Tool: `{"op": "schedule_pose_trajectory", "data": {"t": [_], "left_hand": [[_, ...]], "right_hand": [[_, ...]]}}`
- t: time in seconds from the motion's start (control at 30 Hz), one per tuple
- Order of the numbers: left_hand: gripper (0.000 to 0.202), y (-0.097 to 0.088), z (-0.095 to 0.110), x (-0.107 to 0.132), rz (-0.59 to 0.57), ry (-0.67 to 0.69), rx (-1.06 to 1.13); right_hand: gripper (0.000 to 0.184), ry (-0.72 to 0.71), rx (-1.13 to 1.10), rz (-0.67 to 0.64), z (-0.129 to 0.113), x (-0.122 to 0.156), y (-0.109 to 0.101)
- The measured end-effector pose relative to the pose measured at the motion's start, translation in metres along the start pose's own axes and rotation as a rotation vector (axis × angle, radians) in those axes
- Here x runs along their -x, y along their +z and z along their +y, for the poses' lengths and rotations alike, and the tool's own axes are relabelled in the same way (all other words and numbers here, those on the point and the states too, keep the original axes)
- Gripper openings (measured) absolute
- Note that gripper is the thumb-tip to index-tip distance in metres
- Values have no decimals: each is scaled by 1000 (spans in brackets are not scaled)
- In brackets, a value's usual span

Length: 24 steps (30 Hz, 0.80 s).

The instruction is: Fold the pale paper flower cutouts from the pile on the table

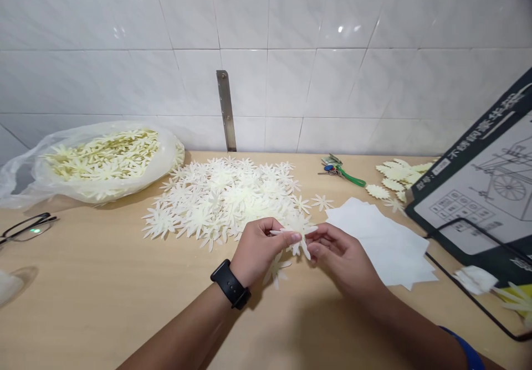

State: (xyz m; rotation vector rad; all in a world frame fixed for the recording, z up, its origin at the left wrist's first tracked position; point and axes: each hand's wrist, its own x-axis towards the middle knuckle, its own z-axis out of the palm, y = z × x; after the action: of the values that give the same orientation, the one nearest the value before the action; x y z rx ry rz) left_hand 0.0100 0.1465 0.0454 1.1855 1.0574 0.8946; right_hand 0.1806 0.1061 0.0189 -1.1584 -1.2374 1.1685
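Observation:
Both hands meet over the wooden table (83, 292), pinching one pale flower-shaped cutout (300, 227) between them. My left hand (260, 251), with a black watch at the wrist, grips its left petals with thumb and fingers closed. My right hand (338, 253) pinches its right side. A second cutout (276, 270) lies on the table just under my left hand. Behind the hands spreads a loose heap of several similar white flower cutouts (220, 198).
A clear plastic bag of yellowish cutouts (103, 157) sits at the back left. White paper sheets (382, 242) lie right of my hands, a dark printed box (482, 193) further right. Keys with a green tag (341, 171), more cutouts (399, 176) and glasses (27, 227) rest nearby.

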Motion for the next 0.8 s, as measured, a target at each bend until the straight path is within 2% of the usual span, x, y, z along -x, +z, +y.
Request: {"op": "schedule_pose_trajectory", "data": {"t": [0.17, 0.23, 0.43, 0.53, 0.63, 0.73, 0.8], "left_hand": [[35, 2, -4, 0, -136, 46, 7], [34, 1, -5, -2, -148, 69, 22], [35, -5, -4, -6, -150, 10, 109], [31, -12, -1, -9, -47, 56, 36], [30, -24, 1, -14, 159, 149, -161], [23, -34, -2, -20, 403, 387, -446], [30, -36, -5, -21, 489, 611, -620]], "right_hand": [[25, 60, -79, -57, 0, -1, -1], [24, 45, -79, -70, 0, 0, -1], [22, 10, 9, 65, 5, -3, -7], [21, 12, -35, 108, 8, -7, -9], [21, 37, -64, 98, 7, -7, -9], [24, 71, -53, 53, 5, -5, -8], [26, 80, -53, 11, 5, -3, -8]]}}
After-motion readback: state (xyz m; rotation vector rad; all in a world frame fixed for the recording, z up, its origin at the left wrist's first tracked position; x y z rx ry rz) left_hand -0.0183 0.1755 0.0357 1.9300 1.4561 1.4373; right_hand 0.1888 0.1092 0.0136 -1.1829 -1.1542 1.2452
